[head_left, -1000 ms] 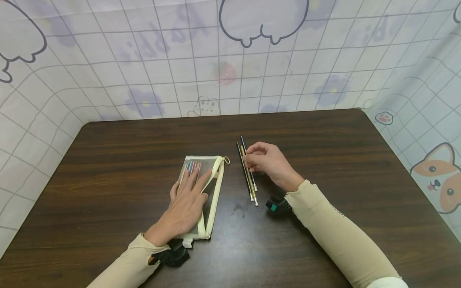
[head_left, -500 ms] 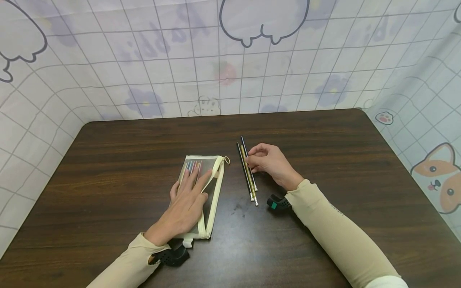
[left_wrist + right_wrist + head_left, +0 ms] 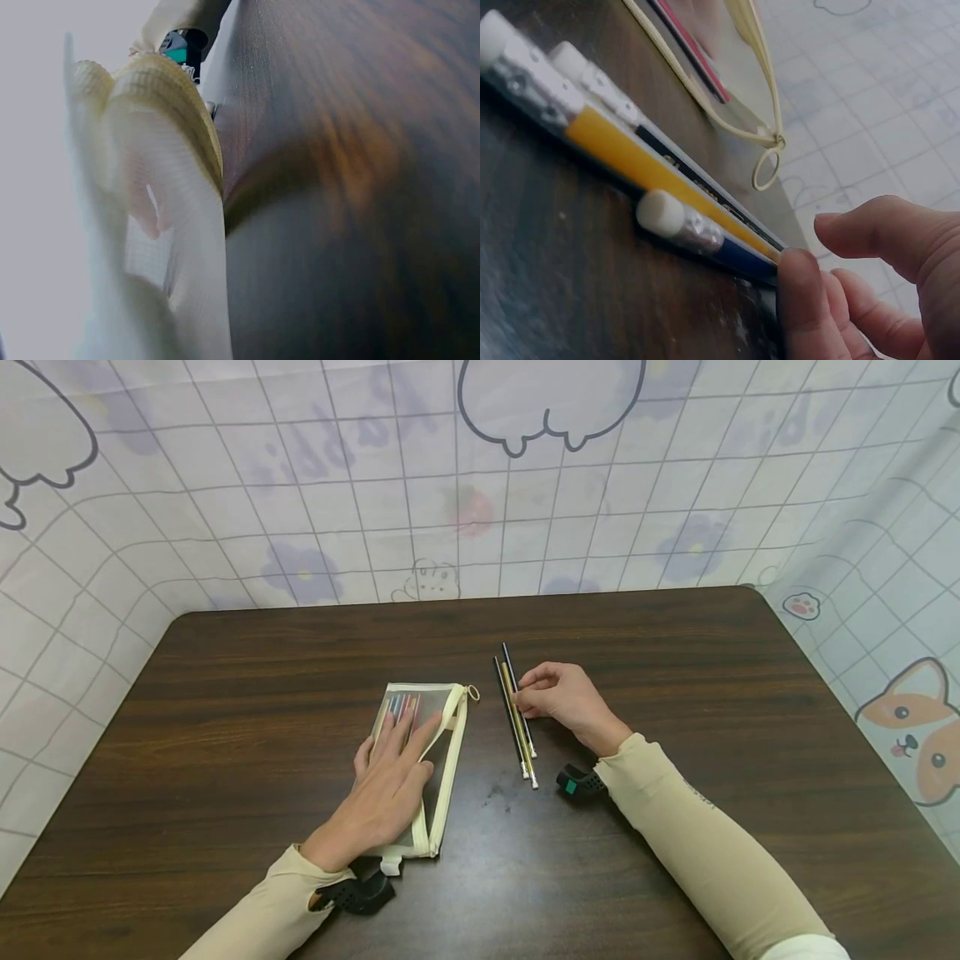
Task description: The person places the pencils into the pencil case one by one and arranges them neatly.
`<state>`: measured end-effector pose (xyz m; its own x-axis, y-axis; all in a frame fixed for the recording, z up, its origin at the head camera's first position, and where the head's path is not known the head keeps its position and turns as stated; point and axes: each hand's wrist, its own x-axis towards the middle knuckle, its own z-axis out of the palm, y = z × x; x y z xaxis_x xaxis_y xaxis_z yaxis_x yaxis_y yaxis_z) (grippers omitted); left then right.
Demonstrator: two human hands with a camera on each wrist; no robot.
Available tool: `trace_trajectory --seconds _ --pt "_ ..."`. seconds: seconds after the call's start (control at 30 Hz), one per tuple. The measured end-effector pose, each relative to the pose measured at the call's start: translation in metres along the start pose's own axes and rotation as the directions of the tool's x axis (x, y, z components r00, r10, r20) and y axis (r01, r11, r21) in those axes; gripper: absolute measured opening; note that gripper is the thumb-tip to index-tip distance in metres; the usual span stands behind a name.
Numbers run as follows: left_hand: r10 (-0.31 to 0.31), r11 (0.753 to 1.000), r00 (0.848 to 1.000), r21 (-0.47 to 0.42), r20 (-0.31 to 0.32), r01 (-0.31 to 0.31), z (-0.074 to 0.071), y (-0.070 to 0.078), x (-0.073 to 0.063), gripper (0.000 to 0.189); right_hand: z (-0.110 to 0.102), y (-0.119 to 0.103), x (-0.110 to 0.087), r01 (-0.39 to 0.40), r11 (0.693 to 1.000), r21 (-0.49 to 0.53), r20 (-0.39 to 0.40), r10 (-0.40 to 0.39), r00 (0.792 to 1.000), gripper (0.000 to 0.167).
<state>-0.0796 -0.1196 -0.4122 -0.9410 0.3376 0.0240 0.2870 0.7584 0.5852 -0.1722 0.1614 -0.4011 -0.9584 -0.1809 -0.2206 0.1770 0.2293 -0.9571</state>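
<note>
My left hand [image 3: 386, 793] lies flat with spread fingers on a see-through pencil case [image 3: 447, 777] with cream zip edging. The case's zip side gapes, and several coloured pencils [image 3: 402, 703] show inside it. To its right, three eraser-tipped pencils lie side by side: a black pencil [image 3: 656, 142], a yellow pencil [image 3: 630, 154] and a dark blue pencil [image 3: 739, 255]. The fingertips of my right hand [image 3: 562, 697] touch the blue pencil partway along, with the thumb held apart from them in the right wrist view. In the left wrist view the case's pale edging [image 3: 161, 82] stands up, arched.
The dark wooden table [image 3: 675, 660] reaches a wall covering [image 3: 525, 527] with a printed grid at its back. A zip ring [image 3: 472, 693] sticks out from the case's far corner towards the pencils. Black wrist cameras [image 3: 581, 785] sit under both wrists.
My right hand has shifted slightly to the right and towards me, off the tops of the black and yellow pencils. The left hand and the pencil case have stayed put.
</note>
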Motion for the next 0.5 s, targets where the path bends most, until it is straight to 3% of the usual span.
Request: trace_trajectory --seconds 0.27,0.5 --pt "0.003 1.0 1.0 0.002 -0.001 -0.003 0.0011 -0.0008 -0.0002 0.06 -0.0026 -0.001 0.0005 -0.042 0.994 -0.097 -0.017 0.041 0.999 0.034" --pt "0.01 1.0 1.0 0.008 -0.006 -0.01 0.0014 -0.0009 -0.0001 0.061 0.0001 -0.0037 -0.0027 -0.053 0.946 -0.321 -0.067 0.033 0.997 0.034"
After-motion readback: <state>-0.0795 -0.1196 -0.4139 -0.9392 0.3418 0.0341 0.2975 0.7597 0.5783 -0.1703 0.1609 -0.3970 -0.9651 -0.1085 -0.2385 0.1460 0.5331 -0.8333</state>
